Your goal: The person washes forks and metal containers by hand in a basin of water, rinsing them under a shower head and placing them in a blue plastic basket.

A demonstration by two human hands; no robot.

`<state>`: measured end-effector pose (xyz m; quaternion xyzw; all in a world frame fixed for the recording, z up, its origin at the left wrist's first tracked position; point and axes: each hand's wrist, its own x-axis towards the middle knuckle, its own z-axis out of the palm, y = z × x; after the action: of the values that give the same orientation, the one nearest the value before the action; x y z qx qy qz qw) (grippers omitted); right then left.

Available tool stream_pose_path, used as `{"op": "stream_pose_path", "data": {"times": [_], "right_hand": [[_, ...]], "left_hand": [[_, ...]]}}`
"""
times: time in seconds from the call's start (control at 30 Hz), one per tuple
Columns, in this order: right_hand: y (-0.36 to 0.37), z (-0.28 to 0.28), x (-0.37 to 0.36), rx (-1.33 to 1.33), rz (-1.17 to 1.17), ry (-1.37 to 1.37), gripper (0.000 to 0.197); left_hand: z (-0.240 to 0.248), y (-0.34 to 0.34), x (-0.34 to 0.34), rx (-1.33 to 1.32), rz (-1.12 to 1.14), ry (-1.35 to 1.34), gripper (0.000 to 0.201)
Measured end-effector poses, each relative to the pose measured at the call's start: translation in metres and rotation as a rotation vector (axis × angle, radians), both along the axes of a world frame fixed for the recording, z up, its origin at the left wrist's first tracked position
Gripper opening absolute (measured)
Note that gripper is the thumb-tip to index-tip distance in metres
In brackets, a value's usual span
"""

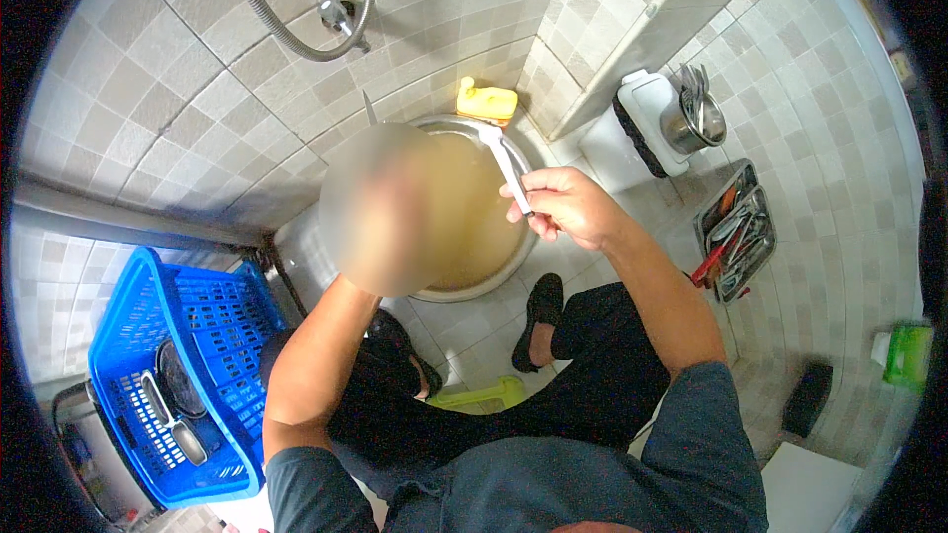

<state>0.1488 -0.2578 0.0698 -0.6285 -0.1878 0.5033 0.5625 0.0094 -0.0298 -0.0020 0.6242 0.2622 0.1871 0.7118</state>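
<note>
My right hand is closed round a slim white-handled tool with a wider white end, held over the right rim of a large round metal basin. What kind of tool it is, I cannot make out. Cloudy yellowish water fills the basin. My left hand reaches over the basin's left side, but a blurred patch hides its fingers and anything in them. A thin pointed metal tip sticks out above that patch. A yellow bottle lies at the basin's far rim.
At the left stands a blue plastic basket with dishes inside. To the right are a metal pot of cutlery, a white container and a metal tray of utensils. A shower hose hangs on the tiled wall. A green stool is under me.
</note>
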Motion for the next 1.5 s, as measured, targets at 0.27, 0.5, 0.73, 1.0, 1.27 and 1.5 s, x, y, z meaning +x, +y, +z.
{"op": "stream_pose_path", "data": {"times": [0.27,0.5,0.73,1.0,1.27,1.5], "right_hand": [[-0.03,-0.014,0.025,-0.307,0.172,-0.996,0.021],[-0.06,0.019,0.061,-0.505,-0.051,-1.417,0.033],[-0.175,0.05,0.163,-0.765,-0.594,-1.283,0.041],[-0.252,0.037,0.267,-1.114,-0.686,-1.316,0.03],[-0.228,0.021,0.298,-1.275,-0.636,-1.256,0.024],[-0.225,-0.002,0.316,-1.224,-0.715,-1.225,0.026]], "left_hand": [[0.013,-0.022,0.009,-0.076,0.035,0.018,0.02],[0.012,0.002,-0.003,-0.085,0.114,0.047,0.022],[0.045,-0.016,-0.004,-0.309,0.107,0.1,0.021],[0.015,-0.011,0.003,-0.201,0.067,0.144,0.021],[0.024,-0.024,0.017,-0.32,0.09,0.218,0.012],[0.022,-0.019,0.013,-0.28,0.072,0.259,0.012]]}}
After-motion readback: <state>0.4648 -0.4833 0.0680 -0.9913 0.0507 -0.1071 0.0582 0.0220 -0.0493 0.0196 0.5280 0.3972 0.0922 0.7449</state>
